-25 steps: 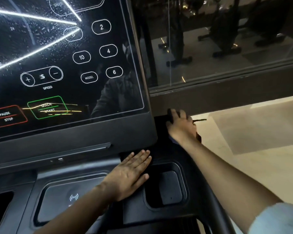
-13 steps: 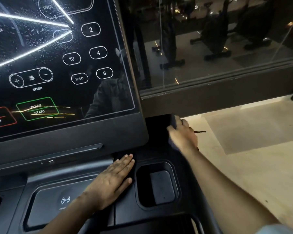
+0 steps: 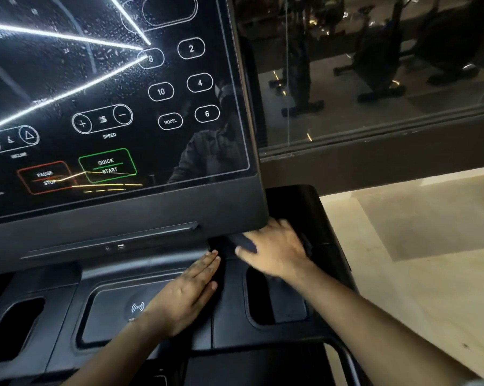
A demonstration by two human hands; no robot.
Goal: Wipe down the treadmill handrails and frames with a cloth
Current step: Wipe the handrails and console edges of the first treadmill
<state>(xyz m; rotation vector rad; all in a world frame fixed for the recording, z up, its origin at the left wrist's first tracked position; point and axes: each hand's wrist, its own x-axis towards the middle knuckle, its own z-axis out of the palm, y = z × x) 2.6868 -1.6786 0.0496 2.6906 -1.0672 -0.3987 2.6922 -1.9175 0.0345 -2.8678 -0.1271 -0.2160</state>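
Note:
My right hand [image 3: 274,250] presses a dark cloth [image 3: 245,242] onto the black treadmill frame [image 3: 313,210], just under the right corner of the console. Only a dark edge of the cloth shows beside my fingers, and the hand is blurred. Whether the fingers curl round the cloth or lie flat on it cannot be made out. My left hand [image 3: 187,293] lies flat with straight fingers on the console tray [image 3: 229,313], between the charging pad and the cup recess. The two hands are close together, fingertips a short gap apart.
The big touch console [image 3: 109,107] with its speed and start buttons fills the upper left. A cup recess [image 3: 277,302] sits under my right wrist, another recess [image 3: 12,327] at far left. A glass wall [image 3: 374,79] stands behind, beige floor [image 3: 416,260] to the right.
My right hand slid with the cloth from the far right edge of the frame leftward and nearer, ending beside the left hand. My left hand stayed flat on the tray.

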